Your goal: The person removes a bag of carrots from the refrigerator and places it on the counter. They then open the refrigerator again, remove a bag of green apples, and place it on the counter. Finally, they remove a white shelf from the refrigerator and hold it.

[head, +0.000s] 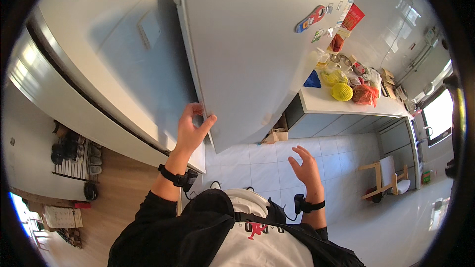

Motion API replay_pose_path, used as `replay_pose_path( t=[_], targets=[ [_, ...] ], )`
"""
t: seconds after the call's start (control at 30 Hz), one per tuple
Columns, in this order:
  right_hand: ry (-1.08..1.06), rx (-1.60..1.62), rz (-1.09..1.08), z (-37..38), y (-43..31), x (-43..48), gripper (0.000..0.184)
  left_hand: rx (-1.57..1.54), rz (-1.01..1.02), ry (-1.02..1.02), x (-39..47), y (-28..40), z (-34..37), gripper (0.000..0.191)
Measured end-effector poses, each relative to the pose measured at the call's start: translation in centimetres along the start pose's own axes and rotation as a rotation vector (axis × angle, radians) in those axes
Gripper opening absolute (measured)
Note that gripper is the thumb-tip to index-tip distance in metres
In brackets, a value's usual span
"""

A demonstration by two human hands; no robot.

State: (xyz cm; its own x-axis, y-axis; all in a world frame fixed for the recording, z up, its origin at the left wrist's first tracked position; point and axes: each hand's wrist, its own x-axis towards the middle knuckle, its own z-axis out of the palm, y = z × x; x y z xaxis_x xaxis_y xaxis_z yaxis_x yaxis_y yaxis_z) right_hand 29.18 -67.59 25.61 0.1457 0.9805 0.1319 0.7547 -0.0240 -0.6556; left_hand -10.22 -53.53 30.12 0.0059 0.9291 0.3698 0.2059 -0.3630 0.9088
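My left hand [193, 128] is at the left edge of a tall light-grey refrigerator door [245, 52]. Its thumb lies on the front face, and the other fingers curl behind the edge, partly hidden. Several magnets and stickers, among them a red and blue slipper-shaped magnet [311, 19], cling to the door's upper right. Over the tiled floor, to the right of the door's lower end, my right hand [307, 166] hangs in the air with fingers apart, holding nothing. Both wrists wear black straps with small devices.
A white countertop [315, 100] at right bears a yellow-netted round fruit [341, 92], a red plastic bag [365, 94] and bowls. A cardboard box [276, 136] sits below, near the cabinets. A wooden-framed chair [386, 180] stands at right. Left, beyond the doorway, is a shoe rack [74, 159].
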Motion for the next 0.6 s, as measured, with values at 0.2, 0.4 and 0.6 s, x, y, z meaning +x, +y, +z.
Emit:
replay_pose_path(
  t=[0.2, 0.4, 0.6],
  targets=[
    [-0.008, 0.029, -0.004, -0.8, -0.5, 0.2, 0.040, -0.110, 0.072, -0.140, -1.3, -0.9, -1.2, 0.047],
    [0.030, 0.086, 0.021, -1.8, -1.8, 0.1, 0.040, -0.121, 0.029, -0.130, -1.6, -2.0, -1.8, 0.035],
    [-0.060, 0.130, 0.074, -1.7, -2.9, -0.5, 0.045, -0.090, 0.014, -0.128, -1.2, -2.3, -1.0, 0.030]
  ],
)
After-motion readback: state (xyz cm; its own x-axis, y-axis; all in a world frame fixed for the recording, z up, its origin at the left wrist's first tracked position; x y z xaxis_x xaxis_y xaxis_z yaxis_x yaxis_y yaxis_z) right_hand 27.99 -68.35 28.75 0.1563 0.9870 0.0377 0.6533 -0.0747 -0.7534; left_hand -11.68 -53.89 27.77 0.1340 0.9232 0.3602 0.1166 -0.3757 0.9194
